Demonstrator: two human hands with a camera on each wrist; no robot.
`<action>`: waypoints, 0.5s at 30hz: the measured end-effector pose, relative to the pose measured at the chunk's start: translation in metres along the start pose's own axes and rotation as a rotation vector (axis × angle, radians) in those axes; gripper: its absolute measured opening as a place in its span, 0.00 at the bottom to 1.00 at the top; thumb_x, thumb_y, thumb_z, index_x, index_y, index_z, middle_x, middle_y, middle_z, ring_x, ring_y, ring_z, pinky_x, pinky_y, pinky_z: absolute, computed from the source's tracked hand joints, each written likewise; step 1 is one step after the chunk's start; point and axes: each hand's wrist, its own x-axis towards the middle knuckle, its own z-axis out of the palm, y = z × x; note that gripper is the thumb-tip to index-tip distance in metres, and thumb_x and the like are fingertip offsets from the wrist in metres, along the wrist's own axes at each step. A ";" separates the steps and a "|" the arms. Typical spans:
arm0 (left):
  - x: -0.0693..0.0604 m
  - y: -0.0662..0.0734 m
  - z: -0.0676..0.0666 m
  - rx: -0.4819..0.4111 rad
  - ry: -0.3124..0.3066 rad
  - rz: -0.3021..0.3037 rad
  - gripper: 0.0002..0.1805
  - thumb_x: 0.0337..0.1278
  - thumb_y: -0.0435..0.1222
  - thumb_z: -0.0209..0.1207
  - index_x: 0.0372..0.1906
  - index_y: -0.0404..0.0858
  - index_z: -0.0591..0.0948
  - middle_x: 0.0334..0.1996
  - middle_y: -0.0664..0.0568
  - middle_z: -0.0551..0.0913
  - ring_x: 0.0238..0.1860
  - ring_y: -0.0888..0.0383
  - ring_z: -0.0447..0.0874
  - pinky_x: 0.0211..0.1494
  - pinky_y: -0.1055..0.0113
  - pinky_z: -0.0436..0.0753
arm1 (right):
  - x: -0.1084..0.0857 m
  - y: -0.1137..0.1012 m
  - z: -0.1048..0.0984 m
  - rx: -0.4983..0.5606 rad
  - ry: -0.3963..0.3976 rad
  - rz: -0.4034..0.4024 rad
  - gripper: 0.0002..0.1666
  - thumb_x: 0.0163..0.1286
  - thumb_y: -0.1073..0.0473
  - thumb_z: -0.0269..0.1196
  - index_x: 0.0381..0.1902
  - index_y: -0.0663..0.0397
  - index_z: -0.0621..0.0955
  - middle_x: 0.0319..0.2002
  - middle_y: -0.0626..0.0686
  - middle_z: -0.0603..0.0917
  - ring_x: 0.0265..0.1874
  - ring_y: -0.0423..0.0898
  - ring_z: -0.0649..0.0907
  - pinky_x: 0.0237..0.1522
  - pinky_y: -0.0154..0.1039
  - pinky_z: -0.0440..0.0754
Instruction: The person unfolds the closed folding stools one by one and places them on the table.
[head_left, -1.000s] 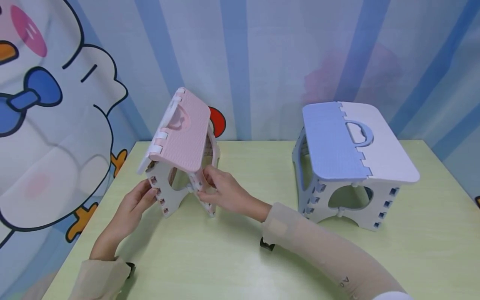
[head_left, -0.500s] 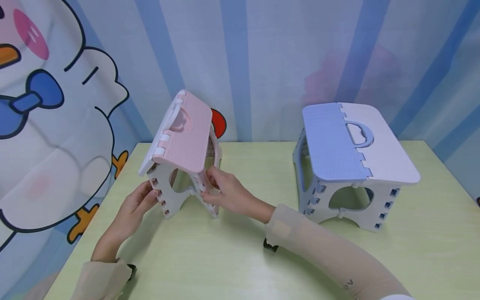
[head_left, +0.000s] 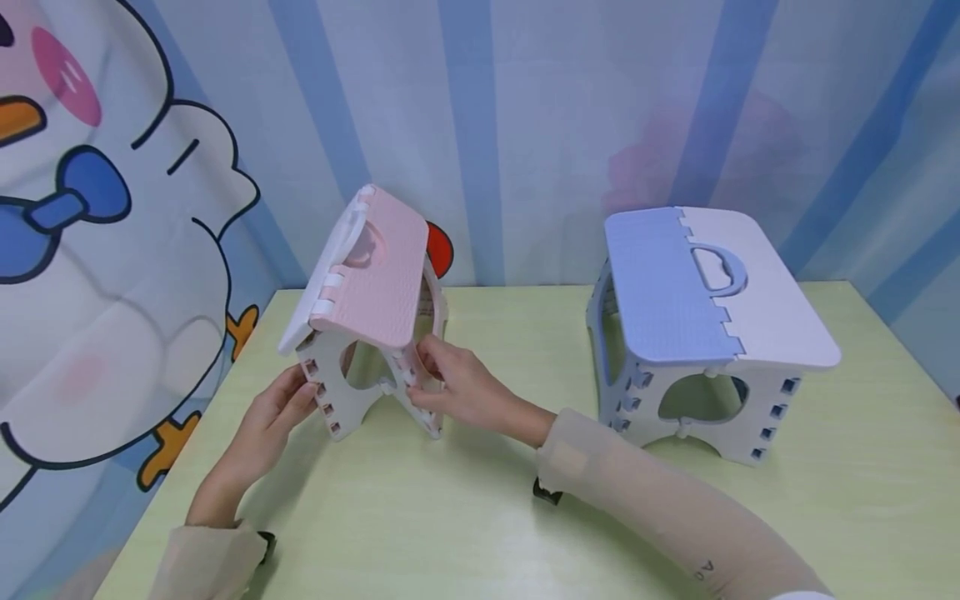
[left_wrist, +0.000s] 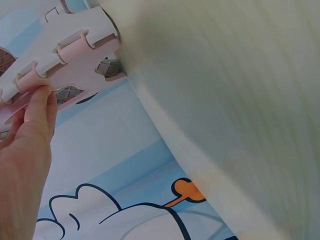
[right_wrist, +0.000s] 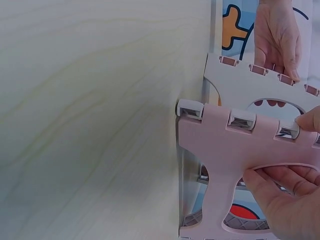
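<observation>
A pink and white folding stool (head_left: pixel 382 287) stands partly unfolded at the left of the table, its two top halves sloping like a roof. My left hand (head_left: pixel 270 417) holds the white leg panel at its near left edge; in the left wrist view its fingers touch the hinged edge (left_wrist: pixel 47 67). My right hand (head_left: pixel 468 385) grips the pink leg panel (right_wrist: pixel 215 142). In the right wrist view, some of its fingers reach through the panel's opening, and another digit touches the hinged edge. Most of the stool's far side is hidden.
A blue and white folding stool (head_left: pixel 667 292) stands fully unfolded at the right, its top flat. The pale green table (head_left: pixel 420 533) meets a striped cloth backdrop (head_left: pixel 540 150) at the back and left, printed with a cartoon bird (head_left: pixel 112 333).
The pink and white stool's legs have spread slightly, and its top halves slope a little less. My right hand has moved slightly right with the pink panel. The left hand keeps its hold.
</observation>
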 end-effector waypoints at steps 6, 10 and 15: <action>0.001 0.001 0.001 0.005 0.001 0.005 0.27 0.81 0.37 0.42 0.76 0.32 0.57 0.69 0.36 0.68 0.66 0.36 0.70 0.58 0.79 0.71 | -0.001 0.000 -0.003 -0.005 0.001 -0.004 0.15 0.69 0.60 0.65 0.49 0.54 0.72 0.40 0.47 0.80 0.38 0.46 0.79 0.35 0.32 0.79; 0.000 0.001 0.001 0.003 0.003 0.003 0.27 0.81 0.37 0.42 0.76 0.32 0.57 0.70 0.36 0.67 0.66 0.36 0.69 0.58 0.79 0.71 | -0.001 0.000 -0.003 -0.005 -0.002 -0.001 0.15 0.69 0.60 0.65 0.48 0.54 0.72 0.39 0.47 0.80 0.38 0.46 0.79 0.34 0.32 0.78; 0.000 0.000 0.002 0.002 0.002 -0.004 0.27 0.81 0.38 0.43 0.76 0.32 0.57 0.70 0.36 0.66 0.66 0.36 0.69 0.58 0.79 0.71 | -0.002 0.003 -0.004 0.005 -0.003 0.005 0.15 0.69 0.60 0.66 0.48 0.53 0.72 0.39 0.47 0.80 0.38 0.46 0.79 0.34 0.32 0.79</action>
